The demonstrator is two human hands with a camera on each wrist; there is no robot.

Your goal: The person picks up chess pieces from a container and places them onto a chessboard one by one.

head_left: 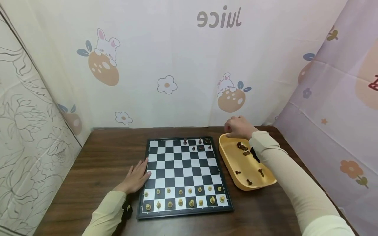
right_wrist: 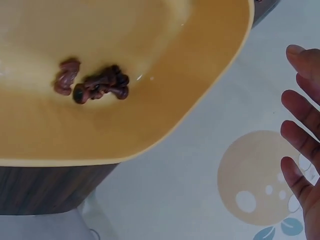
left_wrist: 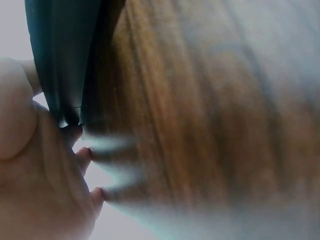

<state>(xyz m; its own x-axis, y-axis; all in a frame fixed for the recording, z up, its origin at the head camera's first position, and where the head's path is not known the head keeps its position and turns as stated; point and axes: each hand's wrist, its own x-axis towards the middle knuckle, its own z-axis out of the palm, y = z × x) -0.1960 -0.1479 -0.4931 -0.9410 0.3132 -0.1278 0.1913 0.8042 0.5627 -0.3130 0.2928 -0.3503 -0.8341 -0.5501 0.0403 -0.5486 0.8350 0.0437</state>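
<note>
A black-and-white chessboard (head_left: 178, 164) lies on the table. Pale gold chess pieces (head_left: 191, 203) fill its two near rows, while several dark brown pieces (head_left: 193, 148) stand at the far right corner. My left hand (head_left: 134, 178) rests along the board's left edge, fingers extended; the left wrist view shows the palm beside the dark board edge. Over the far end of a yellow tray (head_left: 243, 164) hovers my right hand (head_left: 240, 127). In the right wrist view its fingers (right_wrist: 300, 107) are spread loosely, nothing between them. Dark pieces (right_wrist: 102, 85) lie inside the tray, below the hand.
The brown wooden table (head_left: 112, 154) meets a printed curtain (head_left: 141, 65) at its far edge. More curtain (head_left: 325, 98) hangs along the right side, and a panel with line-drawn flowers (head_left: 26, 131) stands at the left. The tray sits right of the board.
</note>
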